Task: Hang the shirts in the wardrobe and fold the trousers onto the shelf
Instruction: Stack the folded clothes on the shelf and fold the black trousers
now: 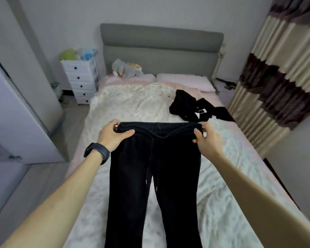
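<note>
Left hand point(113, 135): my fingers pinch the trousers point(154, 176) waistband corner.
Right hand point(207, 140): same, opposite corner.
Trousers: spread over the bed point(222, 185).

The trousers point(132, 176) run off the bottom edge.

Bed point(129, 104), pale rumpled cover. Black trousers point(168, 176) spread lengthwise, waistband toward grey headboard point(159, 47). Crumpled black garment point(184, 104) nearer the headboard (white tag showing). Pink pillow point(184, 81), plush toy point(125, 69) against the headboard.
</note>
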